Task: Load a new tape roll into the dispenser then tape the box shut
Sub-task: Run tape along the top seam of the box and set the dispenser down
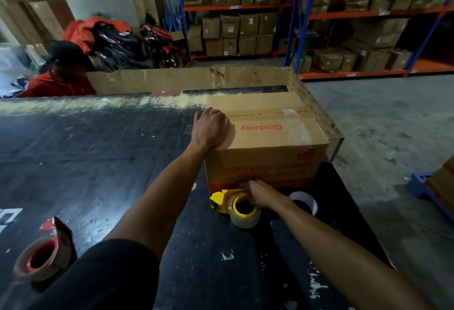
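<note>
On the black worktable, the left hand lies flat, fingers together, atop the Glodway carton, whose seam runs left-right, while the right hand grips the yellow tape dispenser and its clear roll at the carton's near base, blade end pointing left.

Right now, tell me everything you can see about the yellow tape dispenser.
The yellow tape dispenser looks like plastic and lies on the dark table, right at the foot of the cardboard box. A roll of clear tape sits on its yellow hub. The right hand rests on it at the roll's far edge, hiding the handle. An empty white tape core lies to its right, apart from it.
</note>
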### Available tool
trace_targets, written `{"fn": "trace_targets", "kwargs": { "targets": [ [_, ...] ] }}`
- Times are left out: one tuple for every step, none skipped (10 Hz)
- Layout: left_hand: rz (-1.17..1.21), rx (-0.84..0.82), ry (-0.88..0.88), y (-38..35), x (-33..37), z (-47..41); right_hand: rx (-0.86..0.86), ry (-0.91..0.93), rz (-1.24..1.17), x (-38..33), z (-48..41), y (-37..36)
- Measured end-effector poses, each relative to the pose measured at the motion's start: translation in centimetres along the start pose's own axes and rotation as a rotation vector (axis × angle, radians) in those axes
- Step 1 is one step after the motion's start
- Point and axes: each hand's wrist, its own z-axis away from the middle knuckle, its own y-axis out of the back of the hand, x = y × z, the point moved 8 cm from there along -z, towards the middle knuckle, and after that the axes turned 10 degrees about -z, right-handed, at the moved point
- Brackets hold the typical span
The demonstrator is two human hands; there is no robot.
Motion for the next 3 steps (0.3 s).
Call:
{"fn": "trace_targets", "kwargs": {
  "targets": [
    [-0.085, 0.111, 0.049, 1.8, 0.1, 0.8, -0.025, -0.006, 0.029, -0.5, 1.6, 1.1],
    [-0.085, 0.082, 0.035, 2.3, 1.1, 1.7, -0.046, 0.025, 0.044, -0.6, 3.4, 2.5],
    [-0.030, -0.014, -0.003, 2.0, 2.1, 2.9, -0.054, 0.076, 0.036, 0.2, 4.3, 2.9]
  ]
}}
